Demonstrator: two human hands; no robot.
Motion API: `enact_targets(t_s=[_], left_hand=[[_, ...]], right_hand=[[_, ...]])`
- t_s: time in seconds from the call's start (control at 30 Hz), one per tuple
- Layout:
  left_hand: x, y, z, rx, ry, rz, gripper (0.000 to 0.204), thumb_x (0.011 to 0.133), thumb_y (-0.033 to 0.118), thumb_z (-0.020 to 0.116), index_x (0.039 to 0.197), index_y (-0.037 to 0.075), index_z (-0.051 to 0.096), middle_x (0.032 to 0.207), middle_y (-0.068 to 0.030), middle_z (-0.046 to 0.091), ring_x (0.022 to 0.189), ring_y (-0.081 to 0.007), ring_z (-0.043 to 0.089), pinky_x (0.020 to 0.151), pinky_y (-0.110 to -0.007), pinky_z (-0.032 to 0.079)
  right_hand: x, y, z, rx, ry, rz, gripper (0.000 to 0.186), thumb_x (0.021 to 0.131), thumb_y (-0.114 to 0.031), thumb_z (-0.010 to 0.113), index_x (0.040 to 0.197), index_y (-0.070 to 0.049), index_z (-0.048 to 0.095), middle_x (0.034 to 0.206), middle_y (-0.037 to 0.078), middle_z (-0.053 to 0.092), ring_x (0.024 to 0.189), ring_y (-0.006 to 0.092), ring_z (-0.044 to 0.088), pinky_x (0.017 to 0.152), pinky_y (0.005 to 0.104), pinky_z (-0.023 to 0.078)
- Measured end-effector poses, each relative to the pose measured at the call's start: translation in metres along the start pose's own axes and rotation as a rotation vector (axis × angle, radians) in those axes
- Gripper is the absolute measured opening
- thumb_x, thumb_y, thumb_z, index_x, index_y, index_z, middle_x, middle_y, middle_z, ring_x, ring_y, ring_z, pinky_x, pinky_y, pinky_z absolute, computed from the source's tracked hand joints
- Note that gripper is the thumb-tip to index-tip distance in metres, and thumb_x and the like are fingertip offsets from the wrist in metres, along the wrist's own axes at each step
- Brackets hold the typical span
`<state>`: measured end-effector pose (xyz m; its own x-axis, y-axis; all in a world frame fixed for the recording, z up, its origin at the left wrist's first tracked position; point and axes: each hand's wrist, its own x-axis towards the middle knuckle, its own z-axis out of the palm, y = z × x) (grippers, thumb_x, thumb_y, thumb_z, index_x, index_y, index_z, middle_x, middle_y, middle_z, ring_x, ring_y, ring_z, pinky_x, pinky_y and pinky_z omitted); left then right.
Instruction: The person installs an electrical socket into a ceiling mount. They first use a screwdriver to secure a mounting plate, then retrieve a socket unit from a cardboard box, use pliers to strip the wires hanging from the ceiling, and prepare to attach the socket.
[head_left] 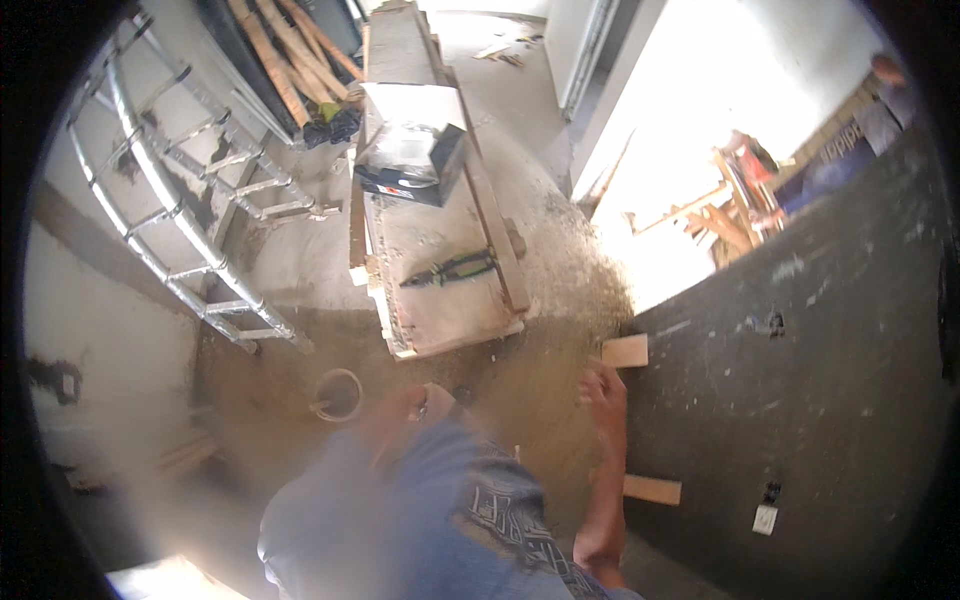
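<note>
My right hand (604, 392) is beside a short pale wooden block (625, 351) at the dark wall, its fingers loosely bent and a little apart; whether they touch the block is unclear. A second wooden piece (652, 489) juts from the same wall lower down. My left hand (408, 403) is hazy and partly hidden by my body at bottom centre, so its fingers are hard to make out. Left of it a round container (339, 394) stands on the floor. Ahead, green-and-black pliers (448, 268) lie on a long plank structure (425, 320), below a dark box with white packaging (408, 165).
An aluminium ladder (215, 260) leans at the left near loose boards (290, 60) and dark bags. The dark wall (820, 350) borders my right. Beyond it lie bright timber scraps (728, 225) and what may be a person (893, 85). A doorway stands at the back.
</note>
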<state>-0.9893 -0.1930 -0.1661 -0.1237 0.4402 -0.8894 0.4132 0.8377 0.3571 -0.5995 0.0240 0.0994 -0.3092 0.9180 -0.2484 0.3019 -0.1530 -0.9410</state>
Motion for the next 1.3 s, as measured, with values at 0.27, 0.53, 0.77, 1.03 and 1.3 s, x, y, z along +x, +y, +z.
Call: enact_targets(t_s=[0.27, 0.53, 0.77, 1.03, 1.3], left_hand=[[0.013, -0.079, -0.033, -0.346, 0.077, -0.033, 0.034, 0.095, 0.028, 0.052, 0.111, 0.0, 0.061, 0.094, -0.0158, 0.07, 0.079, -0.0257, 0.068, 0.069, -0.039, 0.059], [-0.034, -0.112, -0.105, -1.109, 0.029, 0.241, 0.028, 0.097, 0.024, 0.055, 0.113, 0.004, 0.062, 0.09, -0.0125, 0.069, 0.071, -0.0192, 0.067, 0.06, -0.032, 0.057], [-0.113, -0.035, -0.201, -1.154, 0.643, 0.433, 0.037, 0.1, 0.034, 0.051, 0.12, 0.004, 0.059, 0.097, -0.0088, 0.069, 0.071, -0.0115, 0.062, 0.062, -0.02, 0.048], [-0.188, 0.185, -0.357, -0.487, 1.137, 1.104, 0.024, 0.09, 0.002, 0.062, 0.114, 0.002, 0.064, 0.098, -0.0117, 0.07, 0.087, -0.0191, 0.068, 0.077, -0.031, 0.053], [-0.118, 0.29, -0.413, 0.384, 1.353, 1.08, 0.03, 0.079, 0.018, 0.071, 0.105, 0.005, 0.066, 0.089, -0.0161, 0.065, 0.088, -0.036, 0.065, 0.08, -0.044, 0.053]], right_hand=[[0.182, -0.21, 0.223, -0.227, -0.277, -0.743, 0.026, 0.094, -0.015, 0.059, 0.117, -0.004, 0.064, 0.089, 0.011, 0.068, 0.078, 0.0175, 0.064, 0.072, 0.0283, 0.05], [0.318, -0.265, 0.362, -1.058, -0.065, -1.351, 0.044, 0.076, -0.01, 0.067, 0.119, -0.012, 0.062, 0.106, 0.012, 0.064, 0.091, 0.0361, 0.064, 0.085, 0.0513, 0.05], [0.355, -0.273, 0.359, -0.887, -0.042, -1.09, 0.041, 0.077, -0.012, 0.063, 0.118, -0.011, 0.063, 0.101, 0.016, 0.066, 0.093, 0.038, 0.064, 0.081, 0.0498, 0.051], [0.362, -0.289, 0.347, -0.767, -0.086, -1.061, 0.036, 0.081, -0.011, 0.059, 0.117, -0.013, 0.064, 0.094, 0.021, 0.068, 0.091, 0.0396, 0.065, 0.08, 0.0505, 0.05], [0.361, -0.292, 0.342, -0.768, -0.071, -1.051, 0.033, 0.083, -0.011, 0.06, 0.116, -0.013, 0.062, 0.1, 0.019, 0.068, 0.094, 0.0399, 0.064, 0.081, 0.0501, 0.05]])
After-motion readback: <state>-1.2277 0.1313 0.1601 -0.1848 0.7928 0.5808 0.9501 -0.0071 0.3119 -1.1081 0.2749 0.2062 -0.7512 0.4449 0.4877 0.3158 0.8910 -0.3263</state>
